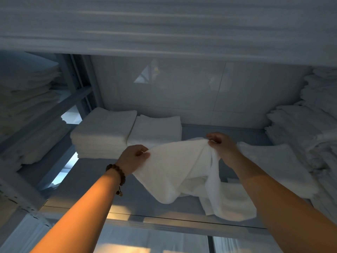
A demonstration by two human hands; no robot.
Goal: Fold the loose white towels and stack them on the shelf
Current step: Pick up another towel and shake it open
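**Towel up by its top edge, fold not yet made**

Towel (178,172) in the air, and I read this as the opening of the fold: spread first, halve after. My left hand (135,157) pinches one end of the upper edge, fingers curled round the cloth. My right hand (221,147) pinches the other end, thumb and fingers closed on a gathered bunch. Between them the edge sags and the cloth hangs rumpled, its lower part trailing onto the shelf (135,198) toward the right. So the towel is over the front of the shelf, part lifted, part lying.

Next move, as I judge it: draw the hands apart to pull that edge taut, shake the twist out of the right side, then bring corner to corner. The bunching under the right hand looks like the snag, and a fold made over it would likely come out lumpy.

Now the bay itself. At the back left sit two folded stacks, the taller stack (104,132) touching the lower stack (156,130) beside it. I think this towel belongs there. On the right a second loose towel (277,156) lies spread, and behind it a ragged pile (300,125) climbs the side. The bay to the left holds more folded linen (27,99).
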